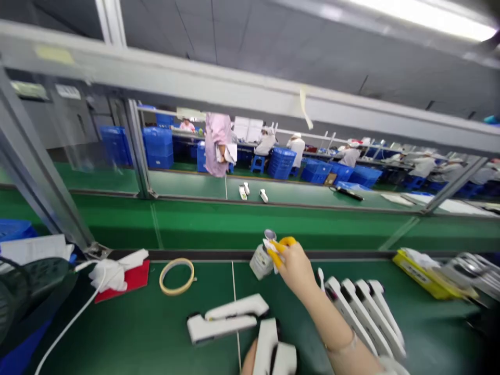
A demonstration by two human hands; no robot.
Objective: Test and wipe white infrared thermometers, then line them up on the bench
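Room: workers (pixel 266 141), blue crates (pixel 281 162)
Bench (pixel 128 338): green
Bottle (pixel 261 263): writing unreadable
Right hand (pixel 296 266): fingers pinching white piece (pixel 269 245)
Left hand (pixel 249 358): beside white device (pixel 266 344); fingers hidden, can't tell

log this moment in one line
right hand: yellow finger cots, pinching small white item at open bottle | left hand: on white handheld device | nearby: tape roll

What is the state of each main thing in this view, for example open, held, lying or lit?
White bottle: seems open.
Right hand: pinching a small white piece at the bottle's top.
Left hand: mostly hidden by a white device; grip unclear.
Tape roll: lying flat.
Four white devices: lying side by side.
Yellow bin: open-topped, white material inside.
Red sheet: partly covered.
Lamp: lit.
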